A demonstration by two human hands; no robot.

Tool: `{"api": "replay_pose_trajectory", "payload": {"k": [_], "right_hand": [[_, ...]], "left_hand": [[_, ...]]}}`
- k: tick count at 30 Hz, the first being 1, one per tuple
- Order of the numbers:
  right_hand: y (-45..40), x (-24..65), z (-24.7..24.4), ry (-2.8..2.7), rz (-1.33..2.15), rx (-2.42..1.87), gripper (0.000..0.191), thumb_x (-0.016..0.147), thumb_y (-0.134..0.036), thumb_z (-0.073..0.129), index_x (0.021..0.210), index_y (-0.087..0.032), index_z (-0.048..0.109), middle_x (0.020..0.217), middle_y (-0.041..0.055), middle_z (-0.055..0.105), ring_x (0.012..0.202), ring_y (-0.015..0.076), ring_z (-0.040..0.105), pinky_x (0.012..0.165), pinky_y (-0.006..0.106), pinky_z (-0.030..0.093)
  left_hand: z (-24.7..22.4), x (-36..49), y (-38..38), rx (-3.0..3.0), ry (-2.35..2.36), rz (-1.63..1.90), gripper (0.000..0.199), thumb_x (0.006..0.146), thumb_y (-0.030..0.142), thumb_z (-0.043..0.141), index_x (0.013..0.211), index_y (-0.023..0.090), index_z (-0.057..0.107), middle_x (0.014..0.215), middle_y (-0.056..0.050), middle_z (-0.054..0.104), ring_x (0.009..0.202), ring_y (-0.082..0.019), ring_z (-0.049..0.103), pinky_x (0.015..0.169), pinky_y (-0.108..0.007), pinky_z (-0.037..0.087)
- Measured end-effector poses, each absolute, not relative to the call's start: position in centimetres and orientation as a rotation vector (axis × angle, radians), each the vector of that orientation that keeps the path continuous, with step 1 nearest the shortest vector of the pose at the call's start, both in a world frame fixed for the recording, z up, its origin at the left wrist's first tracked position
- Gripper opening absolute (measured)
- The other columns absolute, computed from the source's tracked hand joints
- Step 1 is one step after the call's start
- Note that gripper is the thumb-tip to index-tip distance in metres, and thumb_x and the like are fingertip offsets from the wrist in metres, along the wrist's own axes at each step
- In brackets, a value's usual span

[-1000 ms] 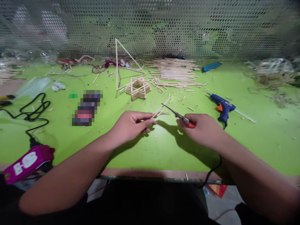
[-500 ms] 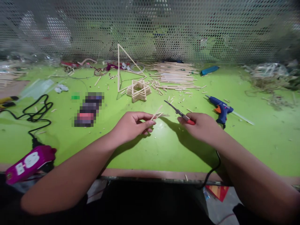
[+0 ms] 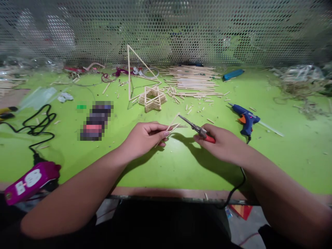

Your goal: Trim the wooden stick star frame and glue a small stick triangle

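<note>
Thin wooden sticks (image 3: 173,128) are pinched between the thumb and fingers of my left hand (image 3: 146,138), their tips pointing up and to the right. My right hand (image 3: 223,141) is closed round the red handles of a pair of scissors (image 3: 193,126). The blade tips reach the upper end of one stick; I cannot tell whether they touch it. Beyond my hands sits a star-shaped stack of glued sticks (image 3: 152,99). A large triangle of sticks (image 3: 129,74) stands upright behind it.
A blue glue gun (image 3: 246,119) lies at right, its cord running off the front edge. Many loose sticks (image 3: 192,81) lie at the back before a perforated metal screen (image 3: 166,31). At left are a blurred-out dark object (image 3: 95,121), a black cable (image 3: 38,128) and a magenta power strip (image 3: 32,181).
My right hand has brought the scissors slightly left, so their tips now meet or overlap the stick's end. My left hand still holds the sticks. The view has shifted slightly.
</note>
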State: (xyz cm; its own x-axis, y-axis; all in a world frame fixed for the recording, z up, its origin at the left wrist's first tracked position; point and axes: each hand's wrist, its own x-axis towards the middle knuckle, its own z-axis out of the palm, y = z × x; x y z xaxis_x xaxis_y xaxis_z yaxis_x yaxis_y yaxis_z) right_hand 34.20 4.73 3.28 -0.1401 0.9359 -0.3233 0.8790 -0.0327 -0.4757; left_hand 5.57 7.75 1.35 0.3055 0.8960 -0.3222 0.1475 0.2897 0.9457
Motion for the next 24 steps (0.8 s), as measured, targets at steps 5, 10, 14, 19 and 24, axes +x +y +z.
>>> {"api": "replay_pose_trajectory", "payload": {"k": [5,10,14,19,24], "right_hand": [[4.72,33.89,3.64,-2.130,0.937,-1.973,0.040,0.099,-0.065,0.056,0.088,-0.028,0.052,0.081,0.0014,0.067,0.071,0.0217,0.058,0.065,0.035,0.042],[4.75,33.84,3.52,-2.123,0.933,-1.962,0.041,0.098,-0.065,0.058,0.084,-0.028,0.053,0.076,0.0009,0.066,0.068,0.0210,0.057,0.064,0.034,0.041],[4.74,33.81,3.19,-2.082,0.891,-1.961,0.040,0.098,-0.059,0.060,0.075,-0.027,0.053,0.068,0.0005,0.063,0.062,0.0196,0.053,0.060,0.034,0.038],[4.56,33.66,3.13,-2.044,0.861,-2.017,0.038,0.096,-0.052,0.063,0.069,-0.026,0.054,0.063,0.0010,0.062,0.057,0.0192,0.051,0.057,0.035,0.036],[4.57,33.83,3.06,-1.993,0.866,-2.075,0.051,0.100,-0.060,0.058,0.064,-0.026,0.049,0.057,0.0020,0.056,0.054,0.0191,0.047,0.054,0.036,0.034]], "left_hand": [[0.81,5.60,7.80,1.195,1.152,0.683,0.050,0.079,0.056,0.098,0.110,0.018,0.090,0.099,-0.011,0.085,0.074,-0.017,0.076,0.075,-0.036,0.071],[0.74,5.69,7.68,1.204,1.149,0.686,0.049,0.078,0.054,0.099,0.108,0.016,0.090,0.097,-0.011,0.084,0.073,-0.017,0.075,0.074,-0.036,0.070],[1.02,5.73,7.59,1.258,1.150,0.713,0.047,0.079,0.054,0.097,0.107,0.016,0.091,0.104,-0.012,0.084,0.075,-0.017,0.075,0.073,-0.035,0.070],[1.18,5.81,7.57,1.301,1.171,0.719,0.046,0.079,0.054,0.097,0.106,0.017,0.092,0.107,-0.012,0.083,0.076,-0.017,0.075,0.070,-0.033,0.070],[1.52,5.70,7.78,1.316,1.190,0.734,0.042,0.080,0.050,0.097,0.106,0.018,0.092,0.105,-0.010,0.083,0.073,-0.016,0.076,0.067,-0.031,0.069]]}}
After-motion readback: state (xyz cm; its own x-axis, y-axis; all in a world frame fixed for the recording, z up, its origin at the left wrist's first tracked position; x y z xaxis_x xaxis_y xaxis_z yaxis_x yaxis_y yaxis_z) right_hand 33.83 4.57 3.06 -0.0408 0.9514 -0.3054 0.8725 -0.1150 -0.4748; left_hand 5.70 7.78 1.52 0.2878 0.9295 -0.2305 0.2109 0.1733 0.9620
